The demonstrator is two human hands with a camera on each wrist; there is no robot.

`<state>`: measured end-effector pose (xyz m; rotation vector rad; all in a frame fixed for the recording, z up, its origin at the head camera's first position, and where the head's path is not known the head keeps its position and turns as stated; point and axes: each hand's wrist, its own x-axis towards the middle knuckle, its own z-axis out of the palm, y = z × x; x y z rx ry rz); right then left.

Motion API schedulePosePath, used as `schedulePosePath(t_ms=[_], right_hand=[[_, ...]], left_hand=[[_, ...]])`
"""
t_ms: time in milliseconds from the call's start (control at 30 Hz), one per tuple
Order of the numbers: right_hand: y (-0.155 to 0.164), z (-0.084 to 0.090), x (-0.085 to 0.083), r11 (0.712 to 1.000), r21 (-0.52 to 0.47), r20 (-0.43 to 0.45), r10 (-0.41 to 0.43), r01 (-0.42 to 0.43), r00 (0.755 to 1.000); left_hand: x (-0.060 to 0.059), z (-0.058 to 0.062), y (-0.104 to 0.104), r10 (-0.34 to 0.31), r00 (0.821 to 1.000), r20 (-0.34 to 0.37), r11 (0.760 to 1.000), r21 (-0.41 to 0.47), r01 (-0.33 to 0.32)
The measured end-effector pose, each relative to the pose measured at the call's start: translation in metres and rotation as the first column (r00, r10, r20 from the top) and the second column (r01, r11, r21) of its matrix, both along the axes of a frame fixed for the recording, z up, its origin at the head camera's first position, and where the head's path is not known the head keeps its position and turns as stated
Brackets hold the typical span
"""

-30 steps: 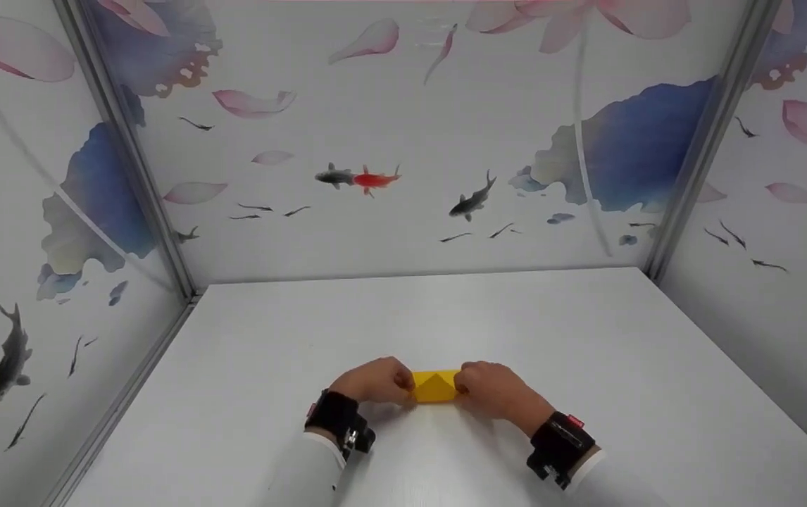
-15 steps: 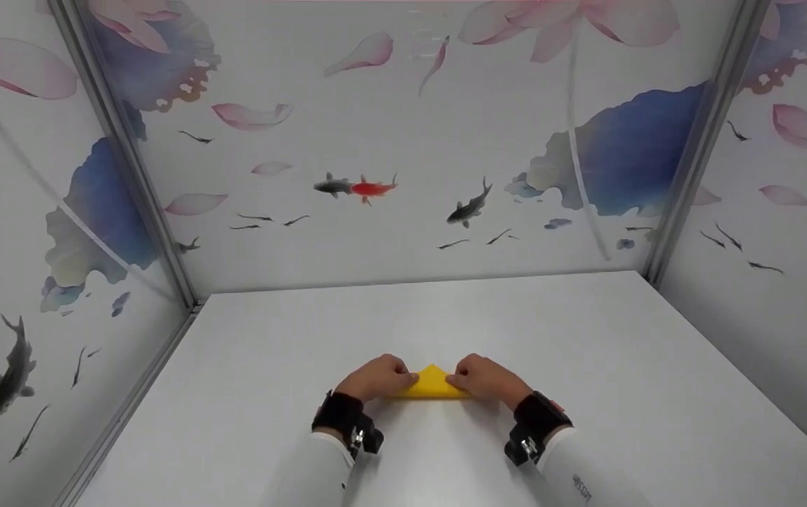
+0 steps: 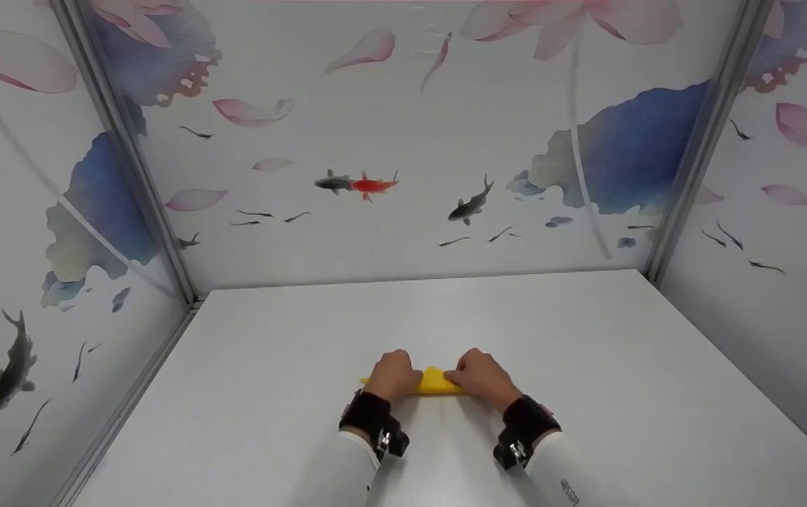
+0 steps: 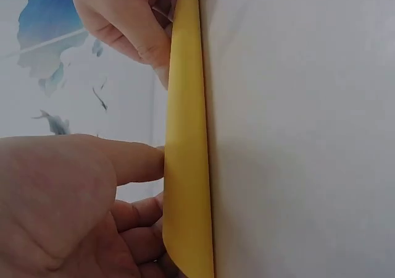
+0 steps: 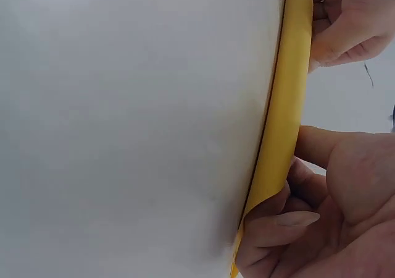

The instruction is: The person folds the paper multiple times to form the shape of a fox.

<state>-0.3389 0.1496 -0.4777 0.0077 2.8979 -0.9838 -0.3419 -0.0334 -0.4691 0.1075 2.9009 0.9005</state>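
A folded yellow paper strip (image 3: 434, 384) runs left to right over the smooth white bench (image 3: 291, 331), equally near the bare left hand (image 3: 394, 374) and right hand (image 3: 482, 373), whose curled fingers pinch it, its long edge bodyward of them.

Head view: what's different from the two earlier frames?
The left hand moved right, so the left end of the yellow sheet now shows beyond it. The right hand and its wrist shifted left, bringing the wrists closer together. The sheet's peak, pointed half a second ago, looks blunter. Unchanged: both hands hold the sheet over the white table.
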Motion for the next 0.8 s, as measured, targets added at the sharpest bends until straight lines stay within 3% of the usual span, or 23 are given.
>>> schedulePosePath(t_ms=[233,367,467,600,800], right_hand=[[-0.002,0.000,0.004,1.000,0.001,-0.016,-0.017,0.017,1.000],[-0.003,-0.003,0.005,1.000,0.001,-0.029,0.001,-0.001,1.000],[-0.002,-0.004,0.005,1.000,0.006,-0.042,0.020,-0.020,0.999],[0.001,-0.005,0.004,0.999,-0.002,-0.039,0.037,-0.037,0.999],[0.002,-0.006,0.004,0.997,0.006,-0.003,0.080,-0.080,0.997]], left_hand=[[0.005,-0.006,0.006,0.105,0.993,-0.062,0.994,0.027,-0.103],[-0.016,-0.037,-0.002,0.131,0.988,-0.080,0.991,0.034,-0.129],[-0.014,-0.037,-0.004,0.144,0.987,-0.066,0.988,0.062,-0.140],[0.011,-0.009,-0.003,0.154,0.988,-0.030,0.983,0.105,-0.150],[0.015,-0.009,-0.007,0.117,0.992,-0.056,0.987,0.116,-0.109]])
